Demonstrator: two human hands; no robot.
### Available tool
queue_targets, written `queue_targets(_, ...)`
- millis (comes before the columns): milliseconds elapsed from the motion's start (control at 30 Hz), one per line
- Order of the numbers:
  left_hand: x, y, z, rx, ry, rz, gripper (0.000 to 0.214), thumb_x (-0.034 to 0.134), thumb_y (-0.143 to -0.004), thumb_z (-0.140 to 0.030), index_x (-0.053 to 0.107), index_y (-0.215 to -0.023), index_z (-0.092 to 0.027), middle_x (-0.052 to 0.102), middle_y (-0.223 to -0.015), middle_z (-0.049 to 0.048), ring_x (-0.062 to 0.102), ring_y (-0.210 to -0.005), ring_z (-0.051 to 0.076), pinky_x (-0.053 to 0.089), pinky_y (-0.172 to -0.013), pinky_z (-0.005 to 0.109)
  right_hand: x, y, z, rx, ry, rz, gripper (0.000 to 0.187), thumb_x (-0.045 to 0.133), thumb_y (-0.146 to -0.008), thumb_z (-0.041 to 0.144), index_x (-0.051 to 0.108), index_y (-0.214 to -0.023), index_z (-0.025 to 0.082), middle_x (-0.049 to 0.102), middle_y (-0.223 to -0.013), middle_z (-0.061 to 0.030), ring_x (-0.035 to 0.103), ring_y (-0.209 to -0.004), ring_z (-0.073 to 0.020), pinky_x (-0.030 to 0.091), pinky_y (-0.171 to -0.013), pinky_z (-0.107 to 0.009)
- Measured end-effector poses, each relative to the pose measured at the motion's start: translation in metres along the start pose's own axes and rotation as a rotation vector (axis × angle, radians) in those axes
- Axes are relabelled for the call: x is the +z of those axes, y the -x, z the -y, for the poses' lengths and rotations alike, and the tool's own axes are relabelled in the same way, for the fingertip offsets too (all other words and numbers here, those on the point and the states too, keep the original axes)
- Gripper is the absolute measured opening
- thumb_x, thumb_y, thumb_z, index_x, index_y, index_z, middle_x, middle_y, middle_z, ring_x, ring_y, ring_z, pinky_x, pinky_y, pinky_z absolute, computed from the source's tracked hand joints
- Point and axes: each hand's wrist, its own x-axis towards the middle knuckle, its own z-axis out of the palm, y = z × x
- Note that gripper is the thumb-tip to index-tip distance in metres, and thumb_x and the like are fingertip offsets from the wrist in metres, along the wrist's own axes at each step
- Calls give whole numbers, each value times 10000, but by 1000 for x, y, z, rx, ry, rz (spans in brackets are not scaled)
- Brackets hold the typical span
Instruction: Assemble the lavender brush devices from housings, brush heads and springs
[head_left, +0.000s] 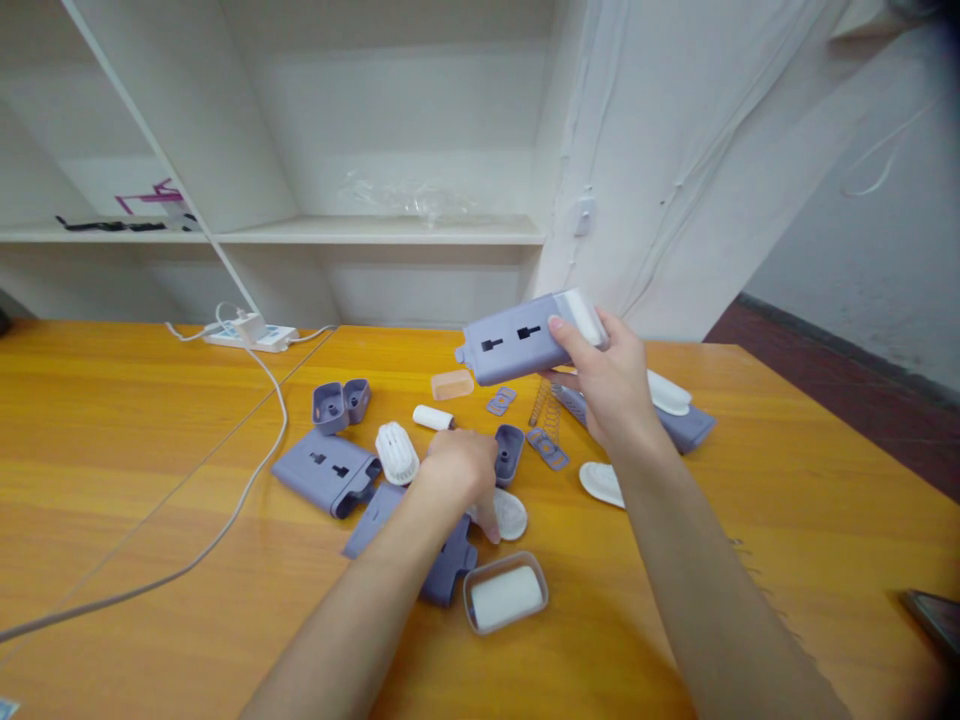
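Observation:
My right hand (611, 375) holds a purple plastic casing (506, 345) raised above the table, its thumb on the front near the white end cap (581, 315). Two dark keyhole-shaped slots show in the casing. Lower and to the left, my left hand (465, 468) reaches down among loose parts. Its thumb lies over a white oval piece (512, 515); the other fingers are mostly hidden, so I cannot tell whether they grip it. Near this hand are a small purple cup (509, 453), a white ribbed part (397, 453) and a white cylinder (433, 417).
More purple casings (319, 470) lie left of my hands, with joined purple cups (330, 405) behind. A clear tray (506, 562) holds a white block. Springs (551, 410) sit under the raised casing. A power strip (262, 338) trails a cable (247, 490) across the left side.

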Motion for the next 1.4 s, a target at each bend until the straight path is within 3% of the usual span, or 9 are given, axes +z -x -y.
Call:
queue_targets(200,2,1,-4,43,-39,-14,616,861,-435,-421,717,-955,-126,721,-959,229,684,-890,387,534,-734,447,1,2,1,28,-38,15,553,731,-702,415,560,-1184,204,615,-1161,-99,636,-1013,-274,626,-636,-366)
queue_targets(400,-12,20,31,154,117,-69,284,755,-543,-409,705,-699,-178,683,-687,66,614,-612,223,407,-516,281,-3,1,5,-4,-13,5,563,730,-702,428,563,-1195,212,626,-1146,-94,650,-973,-274,617,-614,-366)
queue_targets(500,-22,36,60,205,293,-108,265,726,-597,-433,689,-694,-189,621,-608,4,531,-519,152,320,-451,238,-9,-3,-1,-64,56,-16,573,700,-723,460,552,-1223,222,618,-1173,-108,650,-981,-295,610,-624,-390)
queue_targets(667,-37,59,87,366,776,-271,293,715,-689,-408,691,-872,-180,663,-756,22,584,-610,139,375,-495,210,-15,-6,-13,-217,194,-15,573,683,-735,481,561,-1234,226,641,-1125,-118,638,-988,-316,591,-709,-441)
queue_targets(833,-37,47,87,412,1188,-643,330,689,-739,-371,614,-988,-167,638,-742,28,563,-556,122,406,-467,209,-1,5,-16,-199,250,36,547,673,-729,502,579,-1181,208,664,-1044,-104,652,-917,-289,588,-701,-422)
queue_targets(933,-35,35,85,456,1401,-634,326,607,-756,-397,574,-974,-158,605,-688,24,541,-507,132,430,-462,249,10,13,-17,-122,248,69,557,688,-707,515,569,-1158,210,663,-1031,-96,659,-862,-265,594,-622,-381)
queue_targets(1033,-34,32,83,570,1592,-537,411,485,-774,-488,555,-1043,-186,468,-560,-31,377,-394,98,330,-395,242,16,18,-17,12,212,90,591,709,-683,532,550,-1145,201,652,-1025,-96,663,-783,-242,583,-508,-340)
queue_targets(1200,-34,32,74,576,1616,-508,545,523,-721,-705,550,-961,-216,342,-534,-66,230,-386,65,164,-366,215,19,19,-15,91,147,43,610,718,-676,552,534,-1139,200,646,-936,-68,626,-632,-183,525,-403,-273)
queue_targets(1400,-37,34,67,387,1373,-702,360,666,-756,-503,493,-844,-200,513,-651,-30,384,-448,60,211,-382,199,26,21,-22,188,25,-23,788,749,-632,559,456,-1280,219,639,-980,-74,588,-616,-162,472,-413,-257)
